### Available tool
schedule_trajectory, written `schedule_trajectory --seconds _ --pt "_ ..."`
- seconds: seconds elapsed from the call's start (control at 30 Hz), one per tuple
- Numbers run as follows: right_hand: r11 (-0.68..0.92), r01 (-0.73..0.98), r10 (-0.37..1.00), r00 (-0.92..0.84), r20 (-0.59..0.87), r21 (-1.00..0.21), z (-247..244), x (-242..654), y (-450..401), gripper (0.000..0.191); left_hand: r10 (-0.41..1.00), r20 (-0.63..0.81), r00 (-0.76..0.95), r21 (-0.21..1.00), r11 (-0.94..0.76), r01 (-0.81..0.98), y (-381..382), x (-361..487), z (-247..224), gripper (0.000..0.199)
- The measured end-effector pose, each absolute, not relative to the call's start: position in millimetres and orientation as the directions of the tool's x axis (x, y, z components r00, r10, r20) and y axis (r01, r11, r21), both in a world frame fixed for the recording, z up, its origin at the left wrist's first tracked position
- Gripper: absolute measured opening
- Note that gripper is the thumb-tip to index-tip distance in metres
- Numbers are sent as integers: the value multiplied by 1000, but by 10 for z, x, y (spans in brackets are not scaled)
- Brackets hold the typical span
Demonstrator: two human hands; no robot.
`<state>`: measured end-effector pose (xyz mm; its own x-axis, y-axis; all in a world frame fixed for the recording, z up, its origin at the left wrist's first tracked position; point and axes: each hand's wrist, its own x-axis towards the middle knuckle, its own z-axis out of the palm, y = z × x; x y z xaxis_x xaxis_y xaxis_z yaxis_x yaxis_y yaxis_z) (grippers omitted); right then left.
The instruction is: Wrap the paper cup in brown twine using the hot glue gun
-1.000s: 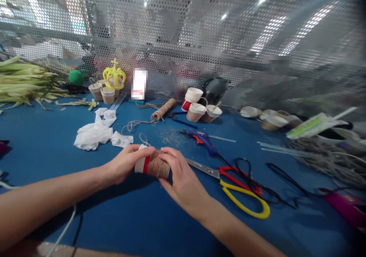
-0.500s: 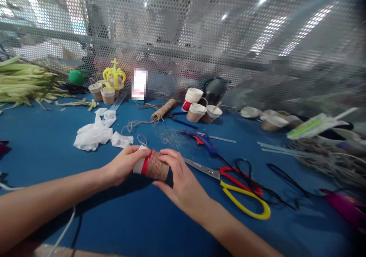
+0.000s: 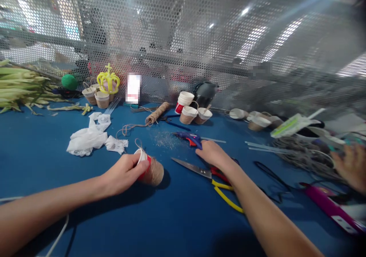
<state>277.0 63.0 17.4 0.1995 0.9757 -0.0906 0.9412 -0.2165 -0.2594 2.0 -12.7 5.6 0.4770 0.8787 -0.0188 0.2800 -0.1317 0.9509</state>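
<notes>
My left hand (image 3: 126,173) is closed round the rim end of a paper cup (image 3: 156,172), which lies tilted on its side. Twine covers its lower part, a red band shows above, and a twine loop sticks up at the rim. Over to the right, my right hand (image 3: 213,154) wraps round the handle of a blue hot glue gun (image 3: 191,138), whose nozzle points left. Under my right forearm lie large scissors (image 3: 197,168) with red and yellow handles, blades toward the cup. The right fingertips are partly hidden behind the hand.
Behind stand several twine-wrapped cups (image 3: 188,114), a twine roll (image 3: 157,113) and a yellow crown (image 3: 108,82). White crumpled cloth (image 3: 87,138) lies left. Another person's hand (image 3: 350,165) reaches in at right, near grey cord (image 3: 305,156) and a purple power strip (image 3: 323,203).
My right hand has left the cup and moved right onto the glue gun. The left hand still holds the cup. Another person's hand has appeared at the right edge.
</notes>
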Motion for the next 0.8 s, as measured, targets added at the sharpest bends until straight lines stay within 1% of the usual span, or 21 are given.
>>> schedule_trajectory --seconds 0.07,0.1,0.17,0.27,0.37,0.43,0.5,0.53,0.67,0.8 --pt "-243 907 969 209 -134 -343 128 2794 663 13 877 -18 479 949 -136 285 -123 21 61 38" --pt "-252 882 967 213 -140 -399 129 2791 657 12 880 -21 474 948 -133 289 -120 19 63 38" --pt "-251 807 968 223 -117 -534 177 2763 598 6 888 -31 460 947 -120 297 -113 13 67 38" --pt "-184 653 973 227 -42 -734 333 2688 424 17 885 -45 463 951 -103 290 -97 9 71 37" --pt "-113 510 989 144 -45 -853 495 2597 214 18 882 -39 469 951 -112 289 -78 13 71 36" --pt "-92 378 996 24 -90 -921 554 2529 82 23 889 -24 457 944 -130 303 -67 12 71 36" --pt "-88 314 990 -77 -118 -945 569 2456 -41 24 899 -11 438 936 -144 320 -56 6 74 36" --pt "-78 327 987 -109 -120 -942 566 2419 -101 23 902 -13 431 932 -145 332 -49 2 77 36" --pt "8 500 976 -192 -102 -866 548 2285 -312 24 905 -68 420 917 -110 385 -2 -13 93 38" --pt "18 647 976 -179 -128 -762 528 2209 -436 23 894 -104 437 911 -91 402 35 -7 114 38"
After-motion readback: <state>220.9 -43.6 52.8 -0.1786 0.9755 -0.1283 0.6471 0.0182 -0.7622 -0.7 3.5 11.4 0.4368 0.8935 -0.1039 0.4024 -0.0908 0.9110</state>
